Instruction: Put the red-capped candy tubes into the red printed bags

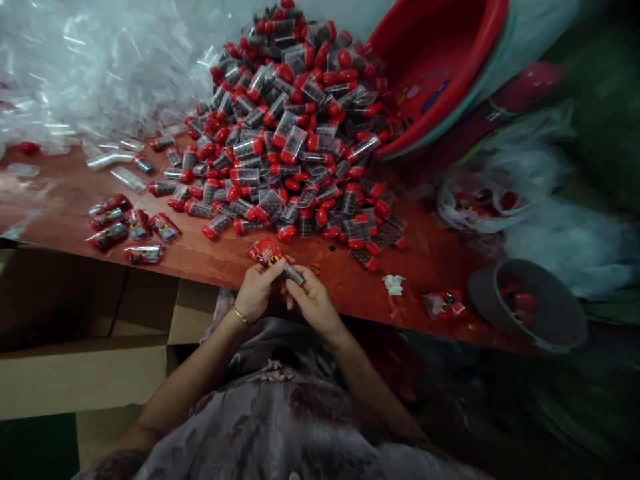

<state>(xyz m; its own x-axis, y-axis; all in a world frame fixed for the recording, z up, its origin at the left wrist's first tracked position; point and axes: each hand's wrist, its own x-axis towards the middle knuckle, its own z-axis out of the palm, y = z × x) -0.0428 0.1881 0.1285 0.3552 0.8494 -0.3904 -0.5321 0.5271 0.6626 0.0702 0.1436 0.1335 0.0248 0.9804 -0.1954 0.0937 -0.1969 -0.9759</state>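
In front of my body, at the table's front edge, both hands work close together. My left hand is closed, its thumb pressed on a small red printed packet that sticks out beyond the fingers. Close against the packet is a small clear tube with dark contents, pinched between the thumb and fingers of my right hand. Whether the tube is partly inside the packet I cannot tell. Just beyond my hands spreads a large heap of clear tubes with red caps and dark contents.
Several filled packets lie at the left on the red table. Empty clear tubes are piled behind them. A red basin leans at the back right. Nearer are a grey tub, another packet and a cardboard box below.
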